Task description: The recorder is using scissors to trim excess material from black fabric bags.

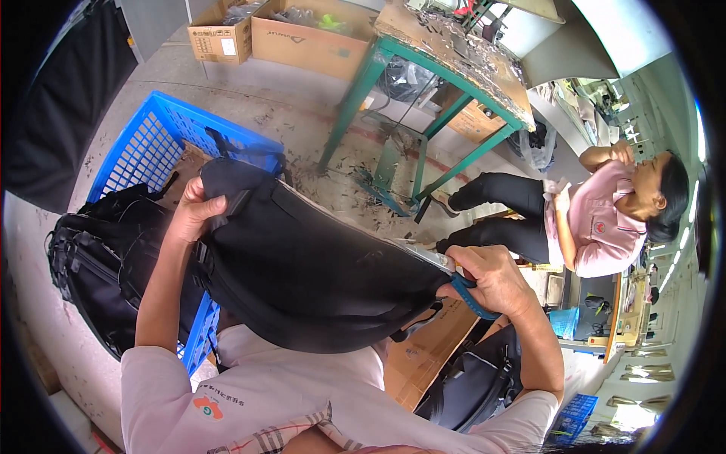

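A large black fabric bag piece point(318, 265) with a curved lower edge is stretched between my two hands in front of my body. My left hand point(195, 212) pinches its upper left corner, thumb on top, near a strap. At the far right end my right hand point(491, 278) grips the edge, where a pale raw seam runs along the top. A blue curved thing point(473, 295) also sits in the right hand against the palm; its kind is partly hidden by the fingers. The side of the piece away from me is out of sight.
A blue plastic crate point(144, 136) stands at left, with black backpacks point(98, 257) beside and over it. Below my right arm lie a cardboard box point(423, 356) and another black bag point(476, 378). Ahead is a green-legged worktable point(446, 91); a person in pink point(605, 219) sits at right.
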Available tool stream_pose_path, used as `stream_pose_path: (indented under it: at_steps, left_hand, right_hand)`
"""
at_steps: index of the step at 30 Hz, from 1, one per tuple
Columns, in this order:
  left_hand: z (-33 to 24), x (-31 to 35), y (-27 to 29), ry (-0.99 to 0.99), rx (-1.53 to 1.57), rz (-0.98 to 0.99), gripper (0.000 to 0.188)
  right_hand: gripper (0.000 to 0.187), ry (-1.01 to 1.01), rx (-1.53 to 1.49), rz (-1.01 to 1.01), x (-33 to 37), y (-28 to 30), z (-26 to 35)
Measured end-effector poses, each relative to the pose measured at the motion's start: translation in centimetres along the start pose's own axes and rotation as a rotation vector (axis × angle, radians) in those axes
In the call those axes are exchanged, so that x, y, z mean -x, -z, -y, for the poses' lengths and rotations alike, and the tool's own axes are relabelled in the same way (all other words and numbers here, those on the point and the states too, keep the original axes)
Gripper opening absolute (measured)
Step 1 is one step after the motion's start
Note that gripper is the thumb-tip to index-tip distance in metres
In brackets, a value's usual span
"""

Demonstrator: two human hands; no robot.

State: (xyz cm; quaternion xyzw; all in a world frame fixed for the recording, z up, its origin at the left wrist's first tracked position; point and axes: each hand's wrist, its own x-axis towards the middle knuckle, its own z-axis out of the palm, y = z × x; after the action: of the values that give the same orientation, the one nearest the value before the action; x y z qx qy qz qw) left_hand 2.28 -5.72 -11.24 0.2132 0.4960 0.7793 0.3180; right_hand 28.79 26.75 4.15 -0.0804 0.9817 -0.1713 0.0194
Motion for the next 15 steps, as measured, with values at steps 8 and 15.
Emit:
stream_pose_path:
  at_steps: [8,15]
  left_hand:
    - [-0.4,0.8,-0.8,-0.074,-0.041,0.011,0.037]
    - [-0.5,2.1,-1.2,-0.139,-0.068,-0.073,0.034]
  right_hand:
    - [0.056,-0.021,-0.038,-0.038,-1.5,0.3,1.4]
    - [0.05,-0.047,-0.027,0.046,-2.0,-0.1,1.5]
